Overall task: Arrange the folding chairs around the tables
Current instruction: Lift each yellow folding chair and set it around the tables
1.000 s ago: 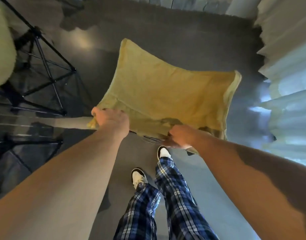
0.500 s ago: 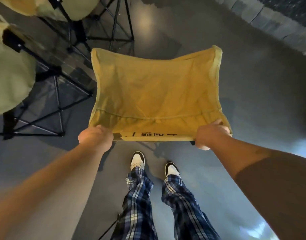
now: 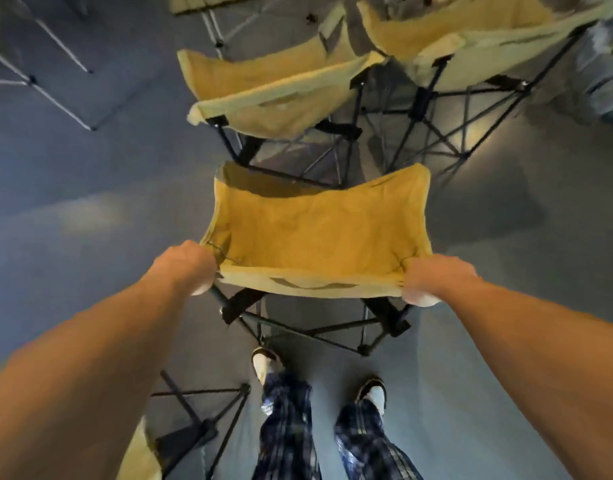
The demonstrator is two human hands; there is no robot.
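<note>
I hold a yellow fabric folding chair [image 3: 319, 233] in front of me by the top edge of its back. My left hand [image 3: 190, 266] grips its left corner and my right hand [image 3: 433, 278] grips its right corner. Its black crossed legs [image 3: 315, 327] show below the fabric, just ahead of my feet; I cannot tell whether they touch the floor. Two more yellow folding chairs stand beyond it: one straight ahead [image 3: 281, 95] and one at the upper right [image 3: 471, 39]. A table's pale legs [image 3: 211, 29] show at the top centre.
Part of another folding chair [image 3: 180, 441] sits at the lower left beside my left leg. Thin white frame legs [image 3: 52, 77] cross the upper left floor. The grey floor stretches left and right of the held chair. A blurred pale object [image 3: 603, 71] is at the right edge.
The view has swung round with the chair still in both hands: the two standing chairs now lie directly ahead, and the held chair's legs are now visible beneath it.
</note>
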